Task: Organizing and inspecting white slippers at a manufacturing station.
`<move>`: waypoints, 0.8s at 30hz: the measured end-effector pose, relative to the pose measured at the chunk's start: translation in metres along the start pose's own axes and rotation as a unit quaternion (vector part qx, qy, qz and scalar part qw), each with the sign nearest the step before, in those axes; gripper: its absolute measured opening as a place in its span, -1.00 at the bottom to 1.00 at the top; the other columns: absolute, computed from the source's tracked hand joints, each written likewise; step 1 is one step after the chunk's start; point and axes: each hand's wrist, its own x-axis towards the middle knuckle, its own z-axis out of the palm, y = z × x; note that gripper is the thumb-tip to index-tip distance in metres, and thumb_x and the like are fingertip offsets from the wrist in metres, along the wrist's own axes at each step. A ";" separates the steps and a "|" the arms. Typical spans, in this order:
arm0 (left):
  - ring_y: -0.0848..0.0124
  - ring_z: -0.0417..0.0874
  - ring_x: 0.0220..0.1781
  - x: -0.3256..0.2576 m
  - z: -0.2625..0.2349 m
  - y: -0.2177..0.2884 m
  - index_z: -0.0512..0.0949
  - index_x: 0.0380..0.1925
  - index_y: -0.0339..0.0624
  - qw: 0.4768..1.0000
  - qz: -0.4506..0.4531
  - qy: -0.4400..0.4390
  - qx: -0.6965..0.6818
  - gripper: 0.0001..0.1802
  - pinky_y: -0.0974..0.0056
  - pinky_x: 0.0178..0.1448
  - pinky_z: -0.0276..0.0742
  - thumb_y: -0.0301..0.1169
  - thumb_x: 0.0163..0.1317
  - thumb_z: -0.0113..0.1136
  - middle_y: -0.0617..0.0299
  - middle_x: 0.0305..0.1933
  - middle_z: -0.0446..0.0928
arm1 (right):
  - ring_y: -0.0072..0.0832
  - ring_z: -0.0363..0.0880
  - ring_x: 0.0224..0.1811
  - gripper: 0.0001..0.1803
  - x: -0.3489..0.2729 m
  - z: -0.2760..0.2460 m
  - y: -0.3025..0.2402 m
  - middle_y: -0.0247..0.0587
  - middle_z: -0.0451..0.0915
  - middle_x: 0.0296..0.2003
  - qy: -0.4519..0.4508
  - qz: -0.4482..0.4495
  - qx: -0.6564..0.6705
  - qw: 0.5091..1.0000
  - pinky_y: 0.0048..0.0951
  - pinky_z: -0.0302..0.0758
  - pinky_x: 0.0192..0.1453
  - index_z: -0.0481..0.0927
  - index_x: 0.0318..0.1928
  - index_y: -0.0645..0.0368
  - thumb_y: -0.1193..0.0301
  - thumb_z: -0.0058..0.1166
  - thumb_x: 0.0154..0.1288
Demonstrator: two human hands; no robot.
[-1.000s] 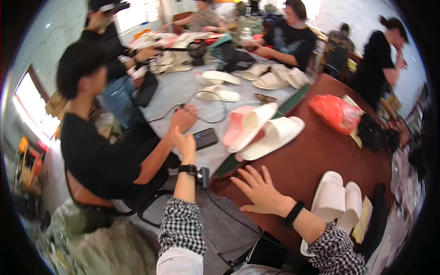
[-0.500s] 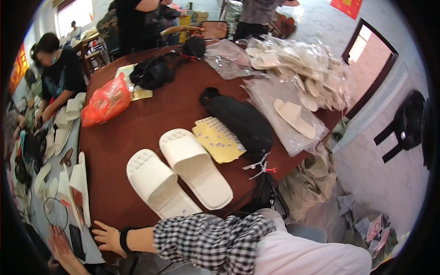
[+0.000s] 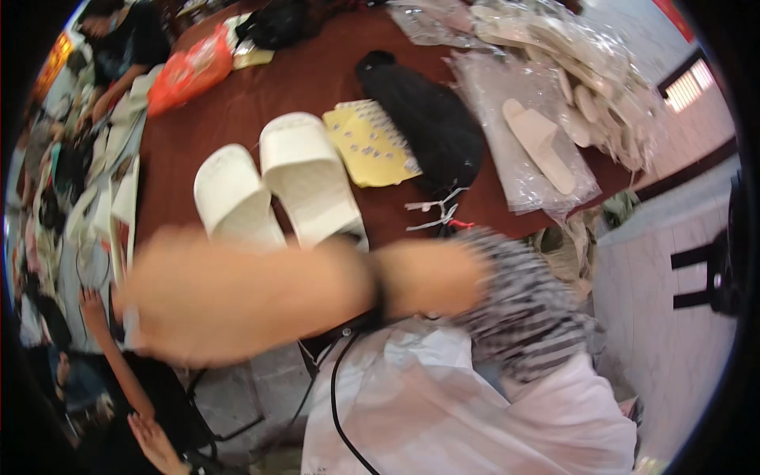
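My right hand sweeps across the near edge of the brown-covered table, smeared by motion, a black band at its wrist. Its fingers cannot be made out, nor anything in them. Behind it, two cream slide sandals, a left-hand one and a right-hand one, lie side by side, their near ends partly hidden. Low at the left edge, a hand with a dark wristband, apparently my left hand, has its fingers stretched out and holds nothing that I can see.
Yellow printed sheets lie beside a black cloth bundle. Plastic-wrapped slides are heaped at the back right, near a single slide on clear plastic. An orange bag sits far left. Another person's forearm reaches over the left-hand worktable.
The view has tipped downward, so the table sits higher. My right hand, spread at the table's near left corner before, has lifted and now blurs across the front of the slides.
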 end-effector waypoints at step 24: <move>0.34 0.53 0.26 -0.020 -0.147 -0.058 0.47 0.29 -0.15 0.978 -0.152 0.144 0.003 -0.58 0.25 0.28 0.51 -0.37 0.48 0.02 0.18 0.29 0.50 | -0.52 0.61 -0.32 -0.82 -0.303 -0.037 -0.019 -0.33 0.51 -0.51 0.302 0.450 0.346 0.766 -0.39 0.55 0.00 0.49 -0.15 0.26 0.38 -0.01 0.50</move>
